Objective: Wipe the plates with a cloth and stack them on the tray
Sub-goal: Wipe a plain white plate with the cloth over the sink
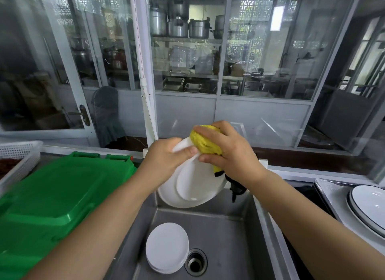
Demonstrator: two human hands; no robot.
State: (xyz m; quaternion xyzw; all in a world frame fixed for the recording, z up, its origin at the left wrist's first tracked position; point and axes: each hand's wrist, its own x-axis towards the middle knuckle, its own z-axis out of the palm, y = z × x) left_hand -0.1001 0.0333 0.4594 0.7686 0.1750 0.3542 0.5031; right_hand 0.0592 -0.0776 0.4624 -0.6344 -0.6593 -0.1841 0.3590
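My left hand point(166, 158) grips the upper rim of a white plate point(193, 186), holding it tilted above the steel sink point(233, 234). My right hand point(227, 150) grips a yellow cloth point(205, 143) with a black edge and presses it on the plate's top rim. A small stack of white plates point(166, 247) lies upside down on the sink floor beside the drain point(195, 262). At the right, dark-rimmed white plates point(368, 204) are stacked on a metal tray point(329, 193).
A large green plastic lid point(52, 198) covers the counter on the left, with a white perforated basket point(20, 154) behind it. Glass partitions and shelves of pots stand beyond the sink. A white pipe point(149, 113) runs down behind the plate.
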